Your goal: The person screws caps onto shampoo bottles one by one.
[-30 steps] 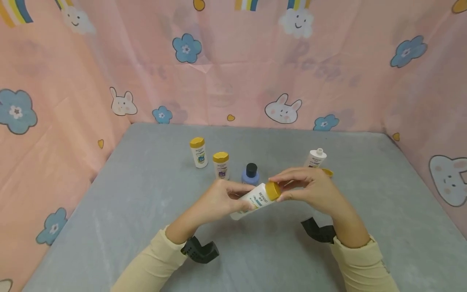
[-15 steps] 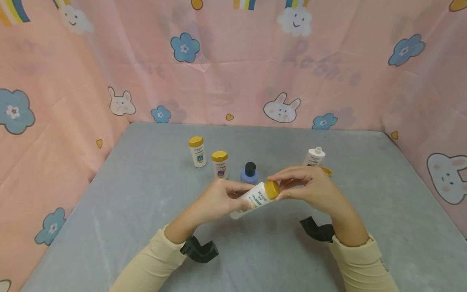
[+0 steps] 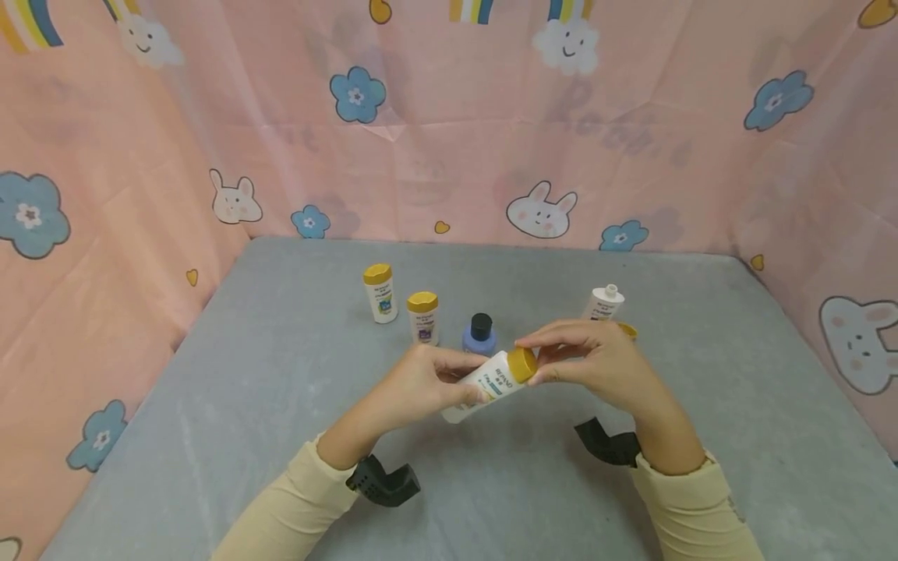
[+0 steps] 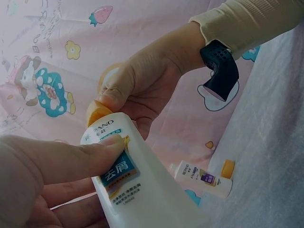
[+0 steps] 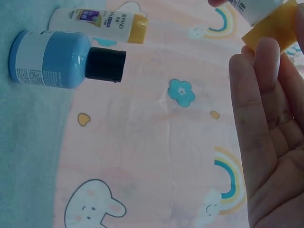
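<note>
My left hand (image 3: 421, 387) grips a white shampoo bottle (image 3: 493, 379) round its body, thumb across the front label. The bottle is held tilted, with its gold cap (image 3: 522, 365) up toward the right. Fingertips and thumb of my right hand (image 3: 599, 360) pinch that cap, which sits on the bottle's top. In the left wrist view the teal label (image 4: 118, 171) shows beside the thumb. Part of the cap is covered by the right fingers. Just behind the held bottle stands a blue bottle (image 3: 479, 340) with a black cap, its lower part hidden.
Two white bottles with gold caps stand at the back left, one farther (image 3: 381, 296) and one nearer (image 3: 424, 321). Behind my right hand stands a capless white bottle (image 3: 603, 302), a loose gold cap (image 4: 228, 168) beside it. A patterned pink curtain (image 3: 435, 156) borders the grey table (image 3: 281, 312).
</note>
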`<state>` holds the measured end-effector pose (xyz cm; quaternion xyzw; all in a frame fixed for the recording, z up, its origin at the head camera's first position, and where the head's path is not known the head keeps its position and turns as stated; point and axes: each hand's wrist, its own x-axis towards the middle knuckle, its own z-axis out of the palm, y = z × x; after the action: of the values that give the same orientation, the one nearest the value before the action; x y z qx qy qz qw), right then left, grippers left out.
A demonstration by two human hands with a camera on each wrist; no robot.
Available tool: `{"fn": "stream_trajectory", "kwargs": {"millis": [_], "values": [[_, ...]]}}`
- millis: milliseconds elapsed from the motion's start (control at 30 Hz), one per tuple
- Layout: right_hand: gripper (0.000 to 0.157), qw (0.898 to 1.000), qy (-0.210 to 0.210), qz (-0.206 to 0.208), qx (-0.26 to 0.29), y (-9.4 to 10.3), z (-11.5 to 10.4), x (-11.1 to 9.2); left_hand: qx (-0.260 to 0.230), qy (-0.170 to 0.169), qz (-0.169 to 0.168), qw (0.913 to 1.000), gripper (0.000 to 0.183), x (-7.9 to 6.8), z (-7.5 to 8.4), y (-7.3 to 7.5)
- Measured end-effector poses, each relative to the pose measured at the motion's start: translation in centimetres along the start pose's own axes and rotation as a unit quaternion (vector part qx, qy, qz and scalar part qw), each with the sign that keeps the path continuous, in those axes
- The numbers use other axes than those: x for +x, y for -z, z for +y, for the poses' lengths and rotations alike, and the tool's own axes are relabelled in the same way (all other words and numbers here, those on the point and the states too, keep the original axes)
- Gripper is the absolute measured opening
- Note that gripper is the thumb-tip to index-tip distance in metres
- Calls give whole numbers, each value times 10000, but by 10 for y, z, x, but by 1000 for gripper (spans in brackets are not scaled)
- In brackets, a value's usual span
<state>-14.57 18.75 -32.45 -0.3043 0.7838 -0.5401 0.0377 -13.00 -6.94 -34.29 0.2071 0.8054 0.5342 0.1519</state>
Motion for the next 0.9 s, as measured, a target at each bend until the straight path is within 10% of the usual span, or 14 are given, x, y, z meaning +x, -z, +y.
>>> {"fn": "stream_trajectory", "kwargs": {"millis": [900], "values": [[33, 9988, -262, -3, -404, 2, -2, -2, 259, -107, -12, 9996, 37, -1, 2, -3]]}}
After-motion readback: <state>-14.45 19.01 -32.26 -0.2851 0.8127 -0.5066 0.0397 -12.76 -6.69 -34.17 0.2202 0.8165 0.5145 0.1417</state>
